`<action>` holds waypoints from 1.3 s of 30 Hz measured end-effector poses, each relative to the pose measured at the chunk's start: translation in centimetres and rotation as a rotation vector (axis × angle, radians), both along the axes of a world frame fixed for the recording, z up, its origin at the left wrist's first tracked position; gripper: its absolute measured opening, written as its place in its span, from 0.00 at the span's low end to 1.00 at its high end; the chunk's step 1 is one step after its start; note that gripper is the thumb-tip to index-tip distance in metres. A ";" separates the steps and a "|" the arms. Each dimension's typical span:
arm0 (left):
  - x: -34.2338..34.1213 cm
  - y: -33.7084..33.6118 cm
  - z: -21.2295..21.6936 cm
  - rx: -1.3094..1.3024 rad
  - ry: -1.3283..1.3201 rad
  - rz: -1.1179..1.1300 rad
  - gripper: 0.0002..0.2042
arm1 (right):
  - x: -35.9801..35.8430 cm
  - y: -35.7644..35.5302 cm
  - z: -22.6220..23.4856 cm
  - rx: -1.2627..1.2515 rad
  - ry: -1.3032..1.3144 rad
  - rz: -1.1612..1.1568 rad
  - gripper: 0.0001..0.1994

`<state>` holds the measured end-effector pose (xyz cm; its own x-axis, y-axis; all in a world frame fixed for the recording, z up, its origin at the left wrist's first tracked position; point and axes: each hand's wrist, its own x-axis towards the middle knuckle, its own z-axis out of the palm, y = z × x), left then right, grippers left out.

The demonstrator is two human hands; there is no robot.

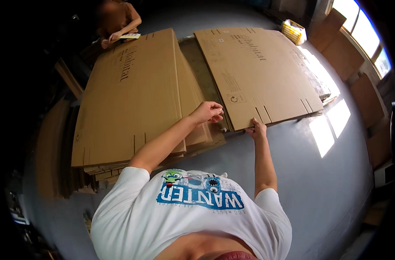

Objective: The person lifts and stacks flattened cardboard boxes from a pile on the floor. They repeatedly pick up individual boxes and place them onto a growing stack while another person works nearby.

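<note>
Two stacks of flat brown cardboard boxes lie in front of me, the left stack (141, 108) and the right stack (266, 82). My right hand (257, 128) grips the near edge of the right stack's top cardboard sheet close to its near left corner, thumb on top and fingers underneath, partly hidden. Over the gap between the stacks is my left hand (208, 112), its fingers curled in beside the right stack's left edge. Nothing shows between those fingertips.
A co-worker (119, 21) at the far left holds a pale strip (129, 36) by the left stack. A yellow and white basket (294, 32) stands at the far right. Brown boards (366, 102) lean along the right wall below a window. Sunlight falls on the grey floor (301, 186).
</note>
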<state>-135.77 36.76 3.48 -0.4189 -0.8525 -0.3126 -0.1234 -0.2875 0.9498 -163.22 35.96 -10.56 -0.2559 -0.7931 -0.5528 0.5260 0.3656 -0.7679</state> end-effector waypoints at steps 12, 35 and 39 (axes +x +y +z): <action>25.3 13.1 2.1 -0.524 -0.343 0.601 0.10 | -2.6 -2.2 -2.3 -0.027 0.106 0.165 0.26; 61.4 26.7 -3.5 -0.345 -1.742 1.273 0.17 | 31.8 13.5 15.3 -0.354 1.780 0.696 0.18; 63.0 26.7 -2.0 -0.171 -1.641 1.326 0.17 | 30.2 10.3 14.8 -0.311 1.600 0.656 0.19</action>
